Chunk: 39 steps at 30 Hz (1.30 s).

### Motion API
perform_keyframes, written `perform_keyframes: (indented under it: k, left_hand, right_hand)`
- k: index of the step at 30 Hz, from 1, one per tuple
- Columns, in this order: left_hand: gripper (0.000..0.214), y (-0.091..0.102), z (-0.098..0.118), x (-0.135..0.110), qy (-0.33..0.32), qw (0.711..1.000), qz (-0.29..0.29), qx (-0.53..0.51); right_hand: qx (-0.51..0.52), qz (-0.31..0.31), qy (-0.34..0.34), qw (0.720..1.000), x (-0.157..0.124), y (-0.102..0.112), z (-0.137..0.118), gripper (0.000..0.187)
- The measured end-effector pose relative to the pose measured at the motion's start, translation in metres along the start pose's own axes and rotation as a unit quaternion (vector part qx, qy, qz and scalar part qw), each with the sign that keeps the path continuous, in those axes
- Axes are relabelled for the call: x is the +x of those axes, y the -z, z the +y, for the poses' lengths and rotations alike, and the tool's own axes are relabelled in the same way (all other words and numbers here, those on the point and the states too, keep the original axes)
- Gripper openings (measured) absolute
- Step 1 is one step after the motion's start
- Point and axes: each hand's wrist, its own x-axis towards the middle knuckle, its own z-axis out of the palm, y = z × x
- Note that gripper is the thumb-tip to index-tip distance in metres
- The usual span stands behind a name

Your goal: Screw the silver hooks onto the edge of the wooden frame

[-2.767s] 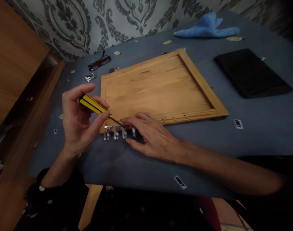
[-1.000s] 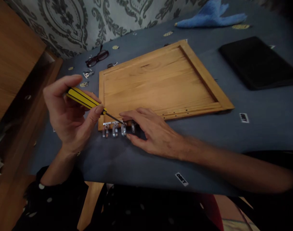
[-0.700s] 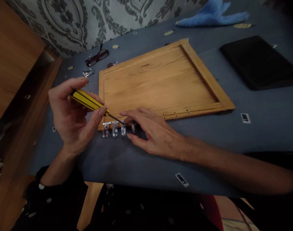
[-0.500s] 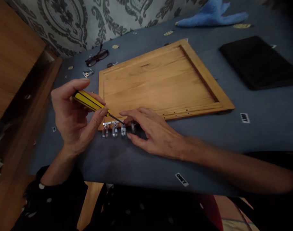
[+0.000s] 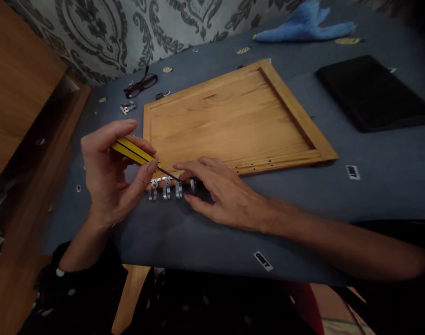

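Observation:
A screwdriver (image 5: 133, 151) with a yellow and black handle is gripped in my left hand (image 5: 109, 172). It slants down to the right, and its tip meets one of the metal clips (image 5: 178, 190) along the near edge of a framed wooden panel (image 5: 215, 121). My right hand (image 5: 226, 195) rests at that edge, index finger beside the tip and thumb below, closed around the clips there. Several ring-shaped metal clips (image 5: 166, 188) stick out from the edge in a row. The fingers partly hide the rightmost clip (image 5: 193, 186).
Behind the panel's left corner lie eyeglasses (image 5: 141, 86) and loose metal clips (image 5: 128, 107). A black tablet-like slab (image 5: 373, 93) is at the right, a blue plush toy (image 5: 306, 23) at the back. A wooden cabinet (image 5: 23, 70) borders the table's left side.
My left hand and the screwdriver handle have shifted slightly to the right and down, with the tip staying at the same clip. My right hand has hardly moved.

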Motion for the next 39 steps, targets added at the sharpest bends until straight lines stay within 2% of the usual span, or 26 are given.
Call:
perform_keyframes:
  k: [6,16,21,26,30,39]
  left_hand:
    - [0.062,-0.003,0.003,-0.002,0.008,0.999,0.021,-0.041]
    - [0.058,-0.001,0.007,0.002,0.019,0.998,-0.026,-0.050]
    - [0.051,0.000,0.009,0.002,0.067,0.995,-0.033,-0.063]
    - [0.057,-0.001,0.003,0.001,0.042,0.998,0.009,-0.053]
    - [0.058,-0.001,0.002,0.000,0.046,0.998,0.038,-0.037]
    - [0.059,0.002,-0.004,0.005,0.022,0.998,-0.008,-0.052]
  right_hand:
    - [0.005,-0.002,0.002,1.000,0.000,0.002,-0.001,0.048]
    - [0.012,0.004,0.005,1.000,0.000,0.001,0.000,0.046]
    - [0.011,0.003,-0.002,1.000,0.001,0.001,-0.001,0.046]
    - [0.013,0.001,-0.004,1.000,0.000,0.003,-0.002,0.045]
    - [0.013,-0.002,-0.003,1.000,0.000,0.003,-0.001,0.045]
    - [0.015,-0.003,-0.005,1.000,0.000,0.003,0.000,0.047]
